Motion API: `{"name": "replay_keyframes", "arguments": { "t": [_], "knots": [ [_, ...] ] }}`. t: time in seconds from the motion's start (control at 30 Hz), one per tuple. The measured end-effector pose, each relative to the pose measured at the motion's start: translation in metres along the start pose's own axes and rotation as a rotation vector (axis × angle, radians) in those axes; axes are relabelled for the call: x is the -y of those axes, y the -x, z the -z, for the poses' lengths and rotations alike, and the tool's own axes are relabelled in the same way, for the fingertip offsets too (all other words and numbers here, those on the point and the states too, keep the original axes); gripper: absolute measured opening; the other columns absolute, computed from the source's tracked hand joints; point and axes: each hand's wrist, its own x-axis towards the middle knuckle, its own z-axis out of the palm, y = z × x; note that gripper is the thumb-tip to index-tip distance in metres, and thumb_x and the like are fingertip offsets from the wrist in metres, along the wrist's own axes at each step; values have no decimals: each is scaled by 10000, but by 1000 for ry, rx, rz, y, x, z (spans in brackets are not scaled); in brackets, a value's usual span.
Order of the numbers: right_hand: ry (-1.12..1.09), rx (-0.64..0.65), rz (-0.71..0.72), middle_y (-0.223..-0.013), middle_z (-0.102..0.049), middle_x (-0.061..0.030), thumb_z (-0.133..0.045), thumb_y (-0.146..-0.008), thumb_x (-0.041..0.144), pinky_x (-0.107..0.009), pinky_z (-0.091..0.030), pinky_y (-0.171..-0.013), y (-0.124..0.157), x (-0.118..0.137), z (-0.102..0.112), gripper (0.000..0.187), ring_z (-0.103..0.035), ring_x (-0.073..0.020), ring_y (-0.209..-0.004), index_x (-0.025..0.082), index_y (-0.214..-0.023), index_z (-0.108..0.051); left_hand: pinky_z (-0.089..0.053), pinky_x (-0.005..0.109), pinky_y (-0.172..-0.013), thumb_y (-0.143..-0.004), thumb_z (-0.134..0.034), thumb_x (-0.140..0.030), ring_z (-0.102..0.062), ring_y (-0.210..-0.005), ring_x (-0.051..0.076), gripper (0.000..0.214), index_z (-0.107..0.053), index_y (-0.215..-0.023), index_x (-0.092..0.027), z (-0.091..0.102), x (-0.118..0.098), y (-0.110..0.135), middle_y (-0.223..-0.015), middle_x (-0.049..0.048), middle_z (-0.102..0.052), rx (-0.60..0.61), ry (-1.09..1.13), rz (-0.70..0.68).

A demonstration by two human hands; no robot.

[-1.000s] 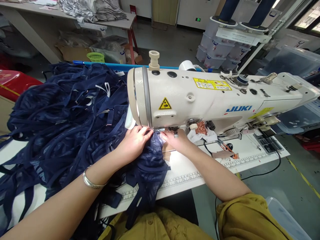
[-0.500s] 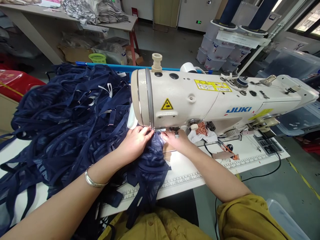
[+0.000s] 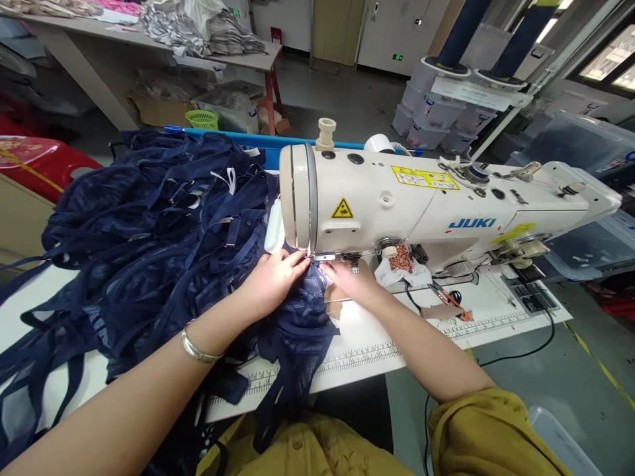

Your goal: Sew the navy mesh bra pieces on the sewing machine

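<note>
A white JUKI sewing machine (image 3: 387, 198) stands across the table with its head over a navy lace bra (image 3: 307, 311). Beside the needle area my left hand (image 3: 272, 281) presses on the bra, thumb and fingers closed together on its fabric. On the other side of the needle my right hand (image 3: 351, 276) is closed on the bra's edge, its fingers partly hidden beneath the machine head. Straps of the bra hang over the table's front edge. The needle and presser foot are mostly covered by my fingers and the machine.
A big heap of navy bras (image 3: 163, 218) covers the table's left side. Orange-handled snips (image 3: 464, 314) lie near the printed ruler (image 3: 367, 354). A cloth with copper-coloured scrub (image 3: 401, 259) sits under the machine arm. Thread cones (image 3: 454, 39) stand behind.
The camera view has shifted slightly, so the machine and heap appear a little further right and lower. Both hands stay on the bra at the needle, with barely any visible movement.
</note>
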Motion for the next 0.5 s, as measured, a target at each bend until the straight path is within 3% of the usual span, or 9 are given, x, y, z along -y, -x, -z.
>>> {"name": "replay_keyframes", "arguments": {
  "t": [0.17,0.33,0.5],
  "knots": [
    [15,-36,19,-1076,-733,-83,-370,-1014,344,-280,-454,-774,-2,-2,-9,373,-668,-202,-941,213,-1125,-702,-501,415,-855,-899,-411,-41,-540,-1122,290,496,-570,-1352,-165,4,1,1,-1304,170,-601,27,-4,13],
    [30,-108,40,-964,-742,-78,-423,-993,367,-287,-430,-811,-5,-2,-17,330,-661,-200,-922,219,-1069,-707,-479,399,-961,-892,-388,-34,-549,-1132,240,494,-613,-1295,-210,1,9,-4,-1290,102,-623,-59,102,18],
    [21,-86,58,-922,-741,-64,-406,-990,325,-279,-429,-756,-4,0,-12,329,-660,-189,-846,216,-1018,-715,-460,407,-996,-880,-389,-19,-553,-1117,248,502,-611,-1306,-166,-4,6,-3,-1250,134,-635,-117,63,-29]
  ]
}}
